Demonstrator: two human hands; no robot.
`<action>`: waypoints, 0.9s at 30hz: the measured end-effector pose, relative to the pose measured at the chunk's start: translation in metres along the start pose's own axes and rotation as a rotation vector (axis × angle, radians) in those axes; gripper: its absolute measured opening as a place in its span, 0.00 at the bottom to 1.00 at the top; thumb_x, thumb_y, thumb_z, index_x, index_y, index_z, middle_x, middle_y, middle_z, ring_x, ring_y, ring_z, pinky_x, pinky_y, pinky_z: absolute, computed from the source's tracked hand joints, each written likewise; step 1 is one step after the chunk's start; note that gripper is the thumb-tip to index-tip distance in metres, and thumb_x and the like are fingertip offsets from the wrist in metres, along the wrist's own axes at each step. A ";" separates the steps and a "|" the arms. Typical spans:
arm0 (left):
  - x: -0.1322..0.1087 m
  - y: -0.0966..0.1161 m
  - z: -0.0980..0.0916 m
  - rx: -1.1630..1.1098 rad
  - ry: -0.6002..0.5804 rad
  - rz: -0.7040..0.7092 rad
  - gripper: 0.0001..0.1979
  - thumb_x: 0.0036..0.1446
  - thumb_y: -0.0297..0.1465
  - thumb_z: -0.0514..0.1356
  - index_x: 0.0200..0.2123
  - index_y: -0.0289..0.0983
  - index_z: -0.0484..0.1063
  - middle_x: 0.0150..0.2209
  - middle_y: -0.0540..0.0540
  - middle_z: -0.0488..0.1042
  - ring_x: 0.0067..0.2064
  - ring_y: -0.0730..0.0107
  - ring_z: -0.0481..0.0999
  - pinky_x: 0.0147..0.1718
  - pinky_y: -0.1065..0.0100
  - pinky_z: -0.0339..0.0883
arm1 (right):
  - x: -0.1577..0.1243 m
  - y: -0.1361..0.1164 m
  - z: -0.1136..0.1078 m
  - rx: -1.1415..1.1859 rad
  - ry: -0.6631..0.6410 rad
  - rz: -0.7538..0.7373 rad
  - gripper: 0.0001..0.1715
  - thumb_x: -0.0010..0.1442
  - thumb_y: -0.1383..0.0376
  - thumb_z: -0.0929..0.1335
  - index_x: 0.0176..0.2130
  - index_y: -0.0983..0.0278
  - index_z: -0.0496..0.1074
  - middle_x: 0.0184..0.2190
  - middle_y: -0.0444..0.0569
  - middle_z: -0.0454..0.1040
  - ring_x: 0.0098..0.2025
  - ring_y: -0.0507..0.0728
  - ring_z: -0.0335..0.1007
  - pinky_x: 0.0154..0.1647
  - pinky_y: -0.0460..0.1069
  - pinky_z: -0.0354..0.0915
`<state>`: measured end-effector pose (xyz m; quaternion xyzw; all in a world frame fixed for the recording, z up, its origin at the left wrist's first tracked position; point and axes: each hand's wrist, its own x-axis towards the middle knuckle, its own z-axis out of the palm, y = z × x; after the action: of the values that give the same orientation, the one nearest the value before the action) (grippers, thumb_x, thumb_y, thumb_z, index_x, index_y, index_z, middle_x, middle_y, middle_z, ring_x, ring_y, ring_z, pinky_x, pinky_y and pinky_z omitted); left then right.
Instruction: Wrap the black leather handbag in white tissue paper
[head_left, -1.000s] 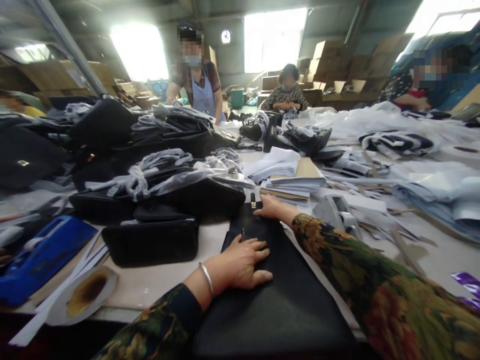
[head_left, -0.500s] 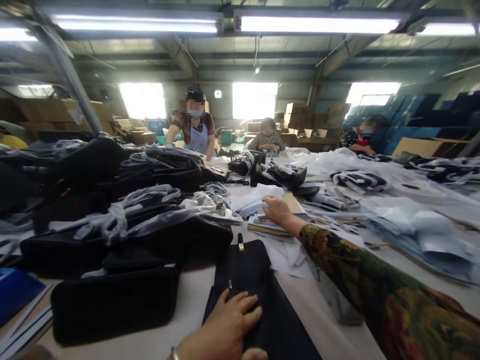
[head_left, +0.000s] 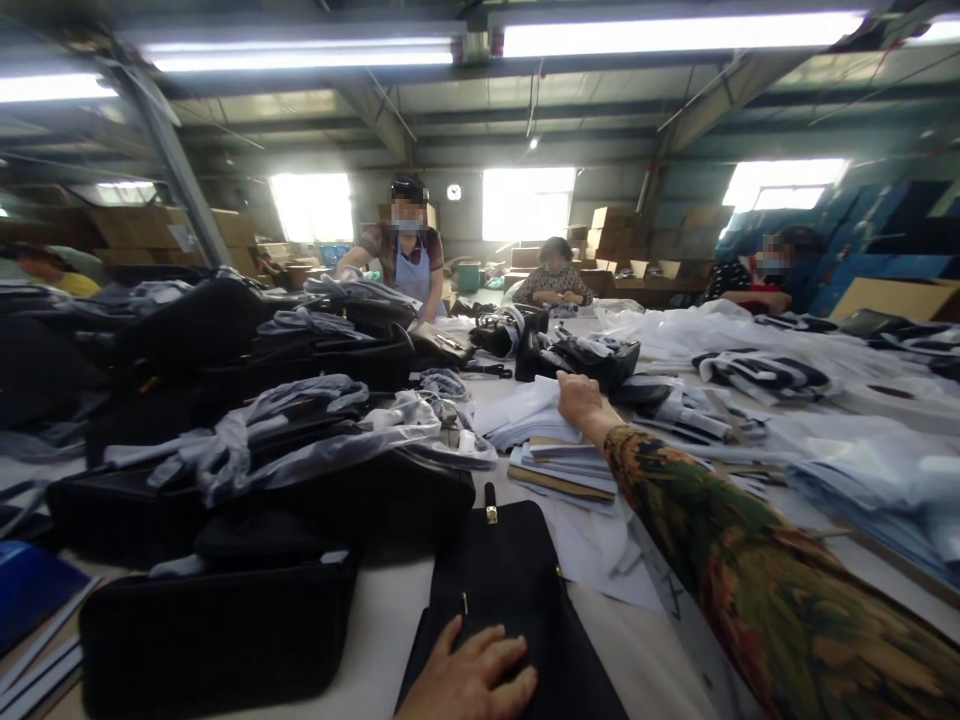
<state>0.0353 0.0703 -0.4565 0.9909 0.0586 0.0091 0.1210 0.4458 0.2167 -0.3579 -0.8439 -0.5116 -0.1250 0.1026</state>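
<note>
My left hand (head_left: 469, 675) lies flat with fingers spread on a black leather bag (head_left: 502, 585) at the near table edge; the bag has a small gold clasp at its far end. My right arm, in a flowered sleeve, stretches forward. My right hand (head_left: 579, 398) rests on a stack of white paper sheets and brown card pieces (head_left: 551, 450) beyond the bag. Its fingers curl down over the sheets, mostly hidden from view.
Black bags and grey wrapping (head_left: 300, 430) are heaped at left, a black pouch (head_left: 210, 630) near me. White plastic bags (head_left: 840, 420) cover the right side. Three people work at the far end; cardboard boxes (head_left: 637, 230) stand behind them.
My right hand moved from the bag's clasp forward onto the paper stack and a little farther. The camera tilted up. My left hand stayed on the bag.
</note>
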 end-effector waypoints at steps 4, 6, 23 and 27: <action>0.002 0.004 -0.005 0.017 -0.051 -0.022 0.26 0.67 0.31 0.60 0.66 0.49 0.63 0.64 0.39 0.70 0.62 0.44 0.73 0.57 0.45 0.70 | 0.012 0.021 -0.004 0.125 0.038 0.040 0.29 0.61 0.70 0.63 0.61 0.66 0.70 0.53 0.61 0.77 0.55 0.66 0.72 0.57 0.56 0.64; 0.003 0.004 -0.003 0.009 -0.048 -0.031 0.26 0.67 0.31 0.58 0.66 0.50 0.63 0.64 0.39 0.70 0.62 0.44 0.73 0.57 0.45 0.69 | 0.013 0.034 -0.008 0.180 0.029 0.025 0.26 0.60 0.69 0.64 0.56 0.64 0.76 0.52 0.57 0.79 0.53 0.63 0.74 0.56 0.52 0.65; -0.001 0.042 -0.083 -0.657 0.379 -0.390 0.22 0.58 0.37 0.64 0.55 0.38 0.76 0.53 0.37 0.77 0.54 0.54 0.77 0.56 0.56 0.73 | -0.157 -0.028 -0.121 0.664 0.220 -0.264 0.13 0.58 0.61 0.68 0.41 0.61 0.80 0.34 0.48 0.82 0.37 0.58 0.76 0.41 0.50 0.67; -0.001 0.058 -0.111 -1.189 0.580 -0.609 0.23 0.58 0.46 0.65 0.47 0.34 0.76 0.41 0.39 0.79 0.41 0.59 0.80 0.36 0.63 0.78 | -0.261 -0.080 -0.120 0.831 -0.087 -0.335 0.10 0.61 0.62 0.67 0.39 0.58 0.79 0.29 0.44 0.80 0.31 0.56 0.75 0.35 0.49 0.66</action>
<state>0.0374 0.0410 -0.3352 0.6551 0.3466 0.2674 0.6158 0.2456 -0.0019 -0.3228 -0.6412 -0.6517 0.1116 0.3895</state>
